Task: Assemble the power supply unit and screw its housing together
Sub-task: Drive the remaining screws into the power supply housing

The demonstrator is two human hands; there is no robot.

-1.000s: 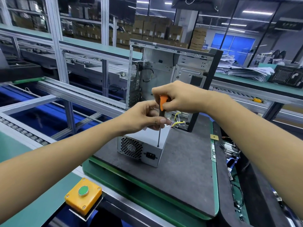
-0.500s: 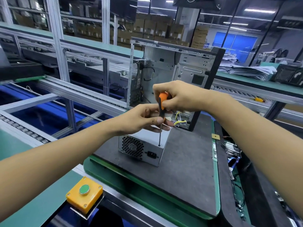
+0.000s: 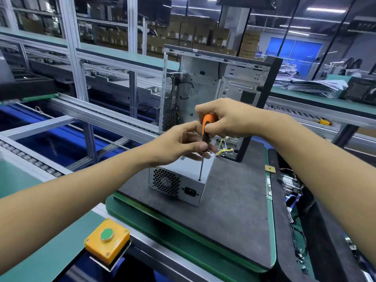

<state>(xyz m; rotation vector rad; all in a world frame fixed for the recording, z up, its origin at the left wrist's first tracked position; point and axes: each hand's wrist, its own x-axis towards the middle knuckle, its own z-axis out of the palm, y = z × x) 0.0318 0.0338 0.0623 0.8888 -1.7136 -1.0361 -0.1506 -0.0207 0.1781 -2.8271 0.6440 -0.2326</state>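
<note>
A grey power supply unit [image 3: 183, 180] with a fan grille and a mains socket on its near face lies on a dark mat [image 3: 234, 210]. My right hand [image 3: 227, 119] grips the orange and black handle of a screwdriver [image 3: 207, 127], held upright. The tip of its shaft touches the unit's top near the front right corner. My left hand [image 3: 179, 145] pinches the shaft just below the handle. Coloured wires [image 3: 223, 151] come out of the unit's far end.
An open computer case [image 3: 213, 88] stands upright behind the unit on the mat. A yellow box with a green button [image 3: 107, 240] sits at the bench's near edge. Roller conveyor rails run along the left. Cables and boards lie at the right.
Both hands and the screwdriver stay on the same spot of the unit. My right hand's grip on the handle has shifted a little.
</note>
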